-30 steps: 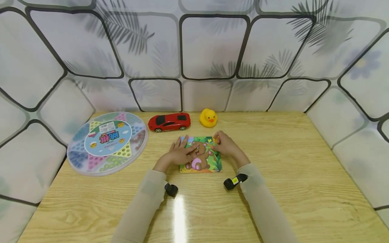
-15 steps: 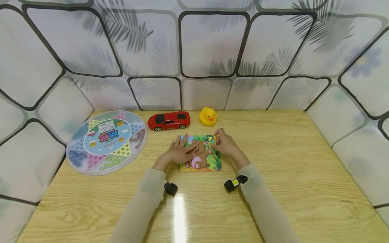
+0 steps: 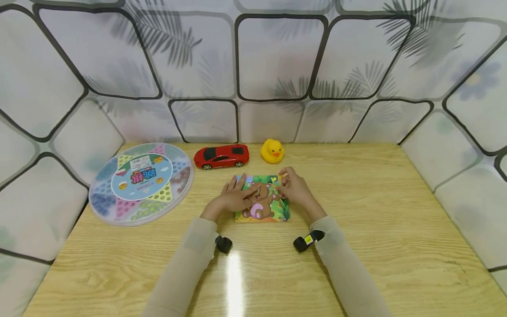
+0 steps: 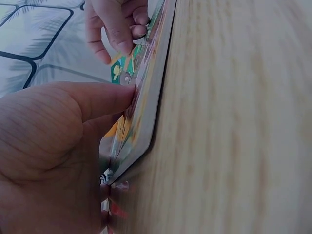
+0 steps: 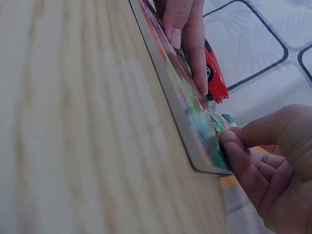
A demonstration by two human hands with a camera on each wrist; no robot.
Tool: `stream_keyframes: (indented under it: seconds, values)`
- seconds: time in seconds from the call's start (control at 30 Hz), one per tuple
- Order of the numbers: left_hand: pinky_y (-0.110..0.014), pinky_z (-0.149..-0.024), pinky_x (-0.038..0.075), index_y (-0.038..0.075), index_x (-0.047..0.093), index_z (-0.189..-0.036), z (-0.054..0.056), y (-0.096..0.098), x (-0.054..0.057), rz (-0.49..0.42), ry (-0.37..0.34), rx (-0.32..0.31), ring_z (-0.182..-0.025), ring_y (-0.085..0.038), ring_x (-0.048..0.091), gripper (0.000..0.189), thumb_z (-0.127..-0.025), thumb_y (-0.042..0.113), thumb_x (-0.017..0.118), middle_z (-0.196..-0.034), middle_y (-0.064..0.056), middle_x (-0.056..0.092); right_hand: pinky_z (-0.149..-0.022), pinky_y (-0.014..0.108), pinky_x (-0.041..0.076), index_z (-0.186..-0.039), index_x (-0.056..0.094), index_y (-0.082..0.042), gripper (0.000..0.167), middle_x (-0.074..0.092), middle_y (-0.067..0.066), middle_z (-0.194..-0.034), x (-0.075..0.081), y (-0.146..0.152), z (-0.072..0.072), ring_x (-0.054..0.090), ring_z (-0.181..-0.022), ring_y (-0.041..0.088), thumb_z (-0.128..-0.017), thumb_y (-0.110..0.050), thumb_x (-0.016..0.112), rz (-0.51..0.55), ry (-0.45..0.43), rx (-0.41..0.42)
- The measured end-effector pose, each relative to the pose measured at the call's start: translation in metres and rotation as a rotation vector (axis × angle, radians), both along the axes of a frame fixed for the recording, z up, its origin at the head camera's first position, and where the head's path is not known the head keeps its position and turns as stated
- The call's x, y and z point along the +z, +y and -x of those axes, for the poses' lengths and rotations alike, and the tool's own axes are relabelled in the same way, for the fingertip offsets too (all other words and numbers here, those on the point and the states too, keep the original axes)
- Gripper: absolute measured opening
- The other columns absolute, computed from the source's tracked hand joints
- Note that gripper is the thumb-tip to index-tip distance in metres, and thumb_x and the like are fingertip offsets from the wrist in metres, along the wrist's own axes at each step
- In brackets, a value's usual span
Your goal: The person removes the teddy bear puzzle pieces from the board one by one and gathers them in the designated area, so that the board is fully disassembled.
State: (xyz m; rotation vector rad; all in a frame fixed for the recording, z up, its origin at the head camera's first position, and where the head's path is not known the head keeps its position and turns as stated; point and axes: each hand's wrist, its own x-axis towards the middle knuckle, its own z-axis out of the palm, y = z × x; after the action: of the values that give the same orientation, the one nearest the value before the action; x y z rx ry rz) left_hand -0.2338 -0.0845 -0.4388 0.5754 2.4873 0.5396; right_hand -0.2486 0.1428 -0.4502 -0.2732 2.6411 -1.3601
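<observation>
A flat picture puzzle (image 3: pixel 259 210) of a brown bear among green leaves lies on the table in the head view. My left hand (image 3: pixel 233 200) rests on its left part with the fingers spread, the thumb reaching over the bear's face. At the far right corner, my right hand (image 3: pixel 294 188) pinches a puzzle piece between thumb and fingers. In the left wrist view this green piece (image 4: pixel 117 72), with a yellow figure on it, tilts up from the board. The right wrist view shows the right thumb and forefinger (image 5: pixel 256 131) meeting at the board's edge.
Behind the puzzle stand a red toy car (image 3: pixel 222 157) and a yellow rubber duck (image 3: pixel 272 151). To the left lies a round Chinese checkers set (image 3: pixel 140 185). A patterned cloth wall (image 3: pixel 277 57) encloses the wooden table (image 3: pixel 376 211) at the back and sides.
The head view has shifted slightly. Both hands stay at the same places on the puzzle, with only small finger movement of the right hand.
</observation>
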Motion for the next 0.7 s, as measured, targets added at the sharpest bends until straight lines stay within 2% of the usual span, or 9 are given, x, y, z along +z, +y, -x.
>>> stream_keyframes:
  seconds: [0.27,0.53,0.7]
  values:
    - [-0.057,-0.11,-0.007,0.033,0.014,-0.152,0.0,0.001,0.002,-0.004,0.004,0.001,-0.139,-0.039,-0.02,0.061,-0.099,0.042,0.042,-0.156,-0.013,-0.018,-0.055,0.025,0.052,-0.123,0.042,-0.001,0.037,0.051,0.006,-0.078,-0.004,0.006,0.003,0.062,-0.06,0.013,-0.09,0.003,0.059,0.249,-0.13,-0.029]
    - [-0.056,-0.111,-0.007,0.034,0.013,-0.152,-0.001,0.0,0.003,0.001,0.006,-0.001,-0.139,-0.039,-0.02,0.061,-0.099,0.042,0.042,-0.155,-0.013,-0.019,-0.056,0.022,0.052,-0.126,0.037,0.002,0.039,0.051,0.003,-0.075,-0.011,0.015,0.008,0.064,-0.061,0.012,-0.092,0.004,0.056,0.405,-0.191,-0.039]
    - [-0.055,-0.111,-0.007,0.035,0.013,-0.152,-0.002,0.001,0.002,0.001,0.006,-0.001,-0.139,-0.038,-0.021,0.06,-0.1,0.041,0.042,-0.155,-0.012,-0.019,-0.056,0.021,0.052,-0.128,0.035,0.004,0.041,0.052,0.002,-0.075,-0.012,0.026,0.013,0.064,-0.061,0.011,-0.092,0.005,0.054,0.463,-0.185,-0.075]
